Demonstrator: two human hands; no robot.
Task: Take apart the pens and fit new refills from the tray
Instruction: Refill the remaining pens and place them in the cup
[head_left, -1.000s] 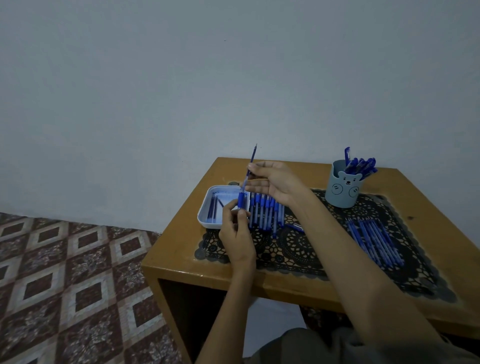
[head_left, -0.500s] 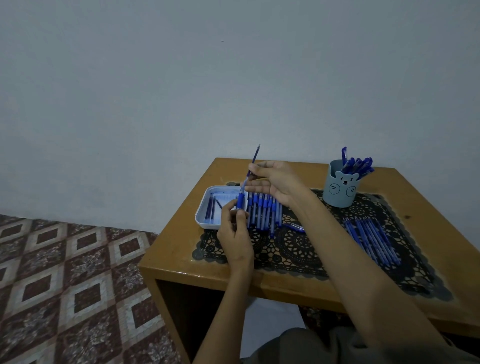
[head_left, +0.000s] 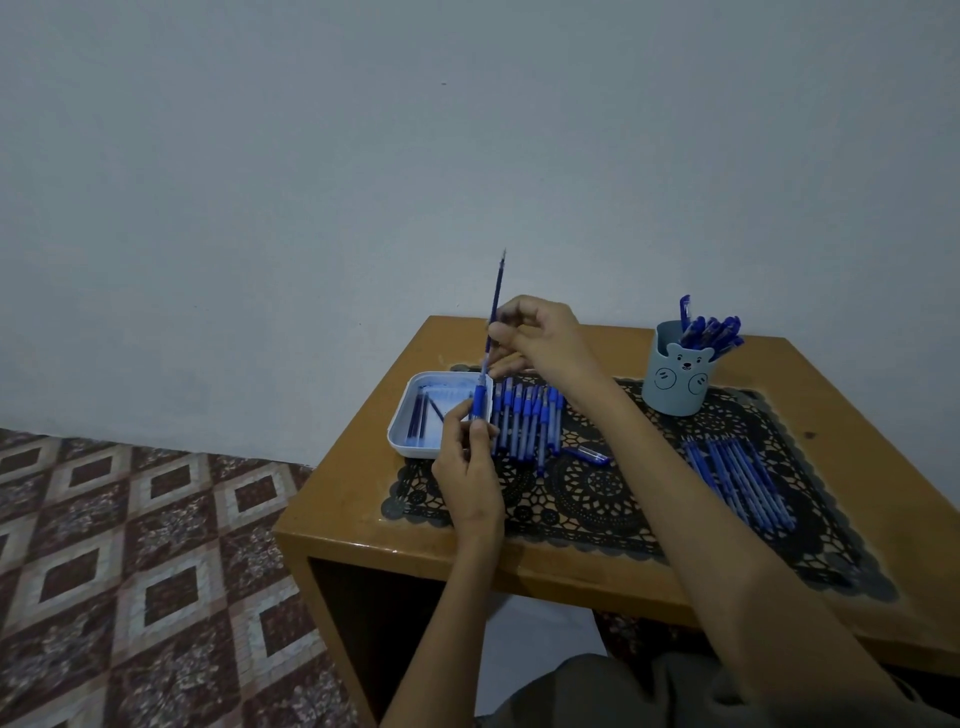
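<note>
My left hand holds a blue pen barrel upright above the tray's right edge. Above it, my right hand pinches a thin blue refill that rises out of the barrel's top, tip pointing up. The white tray lies at the table's left and holds a few dark refills. A row of blue pens lies on the black lace mat just right of the tray.
A loose blue cap lies on the lace mat. A blue bear cup full of pens stands at the back right. A second row of pens lies on the right. The wooden table edge is near; tiled floor is on the left.
My right hand has lifted, drawing the refill higher out of the barrel. My left hand stays where it was with the barrel.
</note>
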